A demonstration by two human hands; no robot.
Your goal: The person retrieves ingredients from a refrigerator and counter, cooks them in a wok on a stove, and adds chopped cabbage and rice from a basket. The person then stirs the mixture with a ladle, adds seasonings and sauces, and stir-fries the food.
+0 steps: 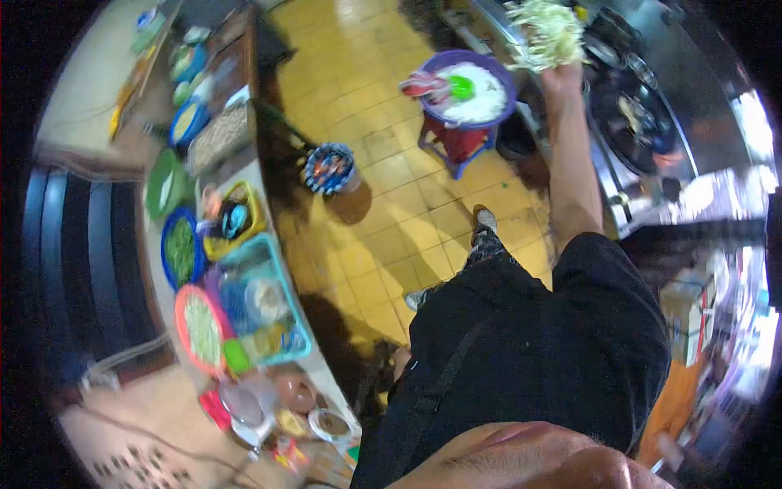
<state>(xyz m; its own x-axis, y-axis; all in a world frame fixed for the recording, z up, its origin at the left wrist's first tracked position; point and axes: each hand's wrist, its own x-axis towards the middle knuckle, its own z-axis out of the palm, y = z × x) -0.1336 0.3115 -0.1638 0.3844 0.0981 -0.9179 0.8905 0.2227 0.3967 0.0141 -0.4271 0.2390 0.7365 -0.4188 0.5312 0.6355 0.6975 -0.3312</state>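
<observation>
Our right hand [560, 77] holds shredded cabbage [544, 34], with the pan [617, 140] nearer and rightward; our left hand [401, 363], well apart, we cannot read.

Head camera: it sits on the person's head, facing forward and steeply down, with a wide, round-bent view.
Purple round plastic basin [470, 125]: above the middle of the view, its inside seen from above.
Black cloth shirt [529, 359]: below the basin, large, near to the lens.
Bare right hand [562, 79]: right of the basin, farther than the shirt.
Long white-topped counter [327, 375]: left of the basin, running slanted.
</observation>
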